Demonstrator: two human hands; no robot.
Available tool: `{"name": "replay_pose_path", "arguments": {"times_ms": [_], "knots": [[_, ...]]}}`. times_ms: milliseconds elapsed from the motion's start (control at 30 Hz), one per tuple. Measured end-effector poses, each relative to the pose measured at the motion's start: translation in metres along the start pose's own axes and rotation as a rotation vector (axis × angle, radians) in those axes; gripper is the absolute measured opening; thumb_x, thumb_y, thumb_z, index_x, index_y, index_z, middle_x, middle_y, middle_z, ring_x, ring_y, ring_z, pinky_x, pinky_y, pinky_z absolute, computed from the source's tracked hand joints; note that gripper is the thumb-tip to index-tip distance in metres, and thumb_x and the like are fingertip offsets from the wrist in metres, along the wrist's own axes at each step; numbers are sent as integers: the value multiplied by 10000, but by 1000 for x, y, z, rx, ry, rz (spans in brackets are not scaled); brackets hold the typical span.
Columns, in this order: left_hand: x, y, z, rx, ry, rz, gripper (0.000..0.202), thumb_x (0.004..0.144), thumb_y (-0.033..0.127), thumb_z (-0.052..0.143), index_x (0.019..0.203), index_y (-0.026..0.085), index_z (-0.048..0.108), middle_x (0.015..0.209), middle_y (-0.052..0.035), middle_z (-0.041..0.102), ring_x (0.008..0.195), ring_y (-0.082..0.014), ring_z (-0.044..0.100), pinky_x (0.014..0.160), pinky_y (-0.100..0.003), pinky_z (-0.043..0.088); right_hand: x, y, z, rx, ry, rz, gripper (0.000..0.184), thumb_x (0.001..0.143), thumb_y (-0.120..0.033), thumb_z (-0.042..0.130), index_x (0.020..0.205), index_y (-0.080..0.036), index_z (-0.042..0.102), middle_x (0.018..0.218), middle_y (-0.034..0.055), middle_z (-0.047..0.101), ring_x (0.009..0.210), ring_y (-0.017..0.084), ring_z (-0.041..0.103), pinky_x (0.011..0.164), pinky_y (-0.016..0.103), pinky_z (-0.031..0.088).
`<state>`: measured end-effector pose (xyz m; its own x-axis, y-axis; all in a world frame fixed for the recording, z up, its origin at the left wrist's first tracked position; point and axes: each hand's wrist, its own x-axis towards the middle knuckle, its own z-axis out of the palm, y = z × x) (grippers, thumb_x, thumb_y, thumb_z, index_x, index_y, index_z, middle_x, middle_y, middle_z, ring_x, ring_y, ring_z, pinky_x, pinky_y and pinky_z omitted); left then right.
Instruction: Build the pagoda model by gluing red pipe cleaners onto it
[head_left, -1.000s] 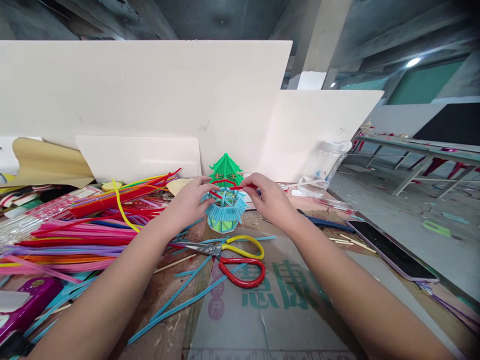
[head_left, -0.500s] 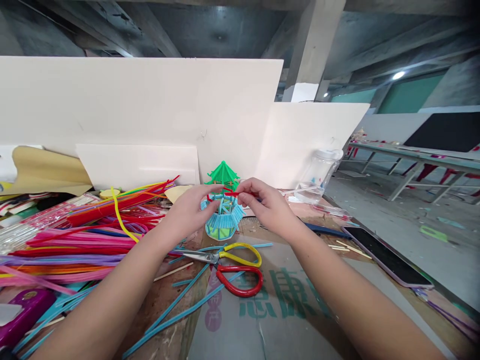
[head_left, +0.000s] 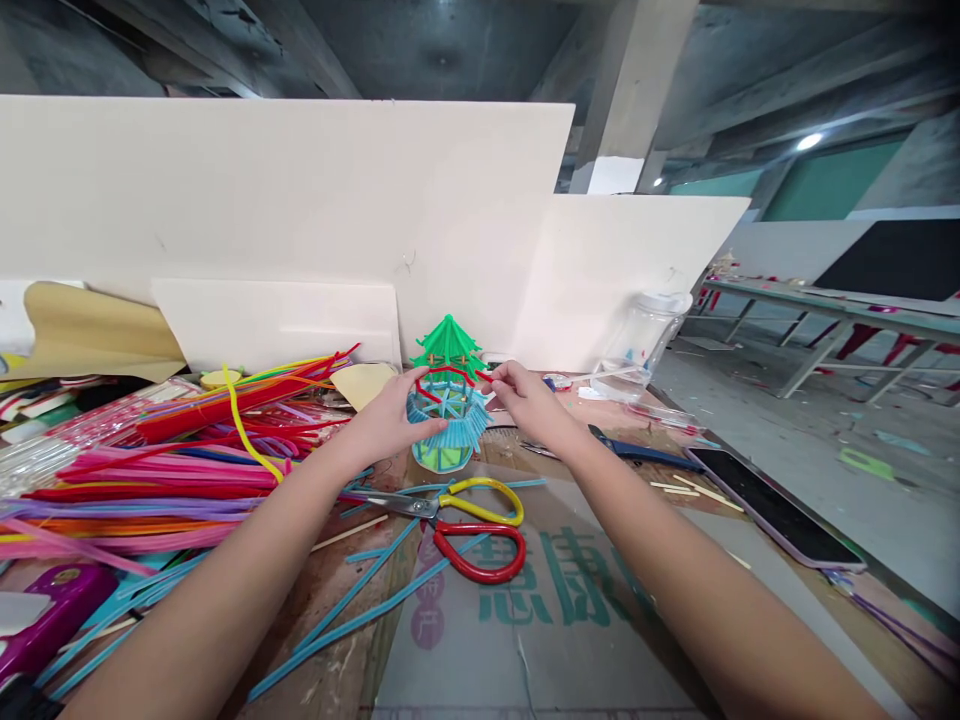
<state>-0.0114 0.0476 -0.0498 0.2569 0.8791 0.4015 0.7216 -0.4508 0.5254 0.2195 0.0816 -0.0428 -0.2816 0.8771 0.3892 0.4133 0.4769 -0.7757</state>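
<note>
A small blue pipe-cleaner pavilion [head_left: 448, 425] with a green floor stands on the table. My left hand [head_left: 390, 418] cups its left side, fingers curled against it. My right hand [head_left: 525, 400] pinches the end of a red pipe cleaner [head_left: 450, 372] that arcs over the pavilion's top. Just behind stands a green model with a tiered roof [head_left: 448, 345].
Scissors [head_left: 465, 520] with yellow and red handles lie in front, among loose blue pipe cleaners [head_left: 352, 610]. A heap of coloured pipe cleaners [head_left: 165, 460] fills the left. A clear plastic jar [head_left: 637, 345] and a phone [head_left: 772, 510] are on the right. White boards [head_left: 300, 220] stand behind.
My hands have spread apart from the pinch above the pavilion. The red pipe cleaner now arcs over its top, and my left hand has dropped to its side.
</note>
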Motion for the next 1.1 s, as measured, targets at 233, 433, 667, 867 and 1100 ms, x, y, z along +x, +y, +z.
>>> {"name": "replay_pose_path", "arguments": {"times_ms": [233,433,667,867,1100], "knots": [[-2,-2,-5,-61,-34,40,821,786,503,655,1465,181,325,1479,-149,435,1345,-285,439,1125,-458,350,0,-6,0,244,-65,124,42,888,-240,488,862,-208,497,881,6,643,728,140,678,702,326,571],[-1,-5,-10,-27,-65,94,836,821,545,617,1496,180,286,1501,-155,409,1373,-272,412,1125,-442,356,-2,-15,-8,327,-101,154,62,859,-246,560,856,-199,520,957,28,672,763,149,693,718,325,566],[-10,32,-11,381,202,274,270,879,453,595,968,235,726,1401,-89,516,1403,-310,326,1162,-521,247,-3,-15,-6,201,-115,17,81,883,-271,520,866,-193,509,911,5,621,762,154,685,743,329,526],[-14,38,8,513,148,258,297,902,456,548,897,230,741,1352,-92,569,1384,-338,355,1148,-566,235,-4,-16,-6,102,-129,-46,70,886,-264,497,853,-204,485,868,-16,592,753,151,676,713,299,504],[-14,33,14,518,167,247,220,897,393,575,849,258,742,1262,-45,639,1329,-297,429,1129,-554,278,-5,-20,-6,52,-152,-55,69,871,-257,505,830,-203,504,788,-23,579,737,156,657,715,300,489]]}}
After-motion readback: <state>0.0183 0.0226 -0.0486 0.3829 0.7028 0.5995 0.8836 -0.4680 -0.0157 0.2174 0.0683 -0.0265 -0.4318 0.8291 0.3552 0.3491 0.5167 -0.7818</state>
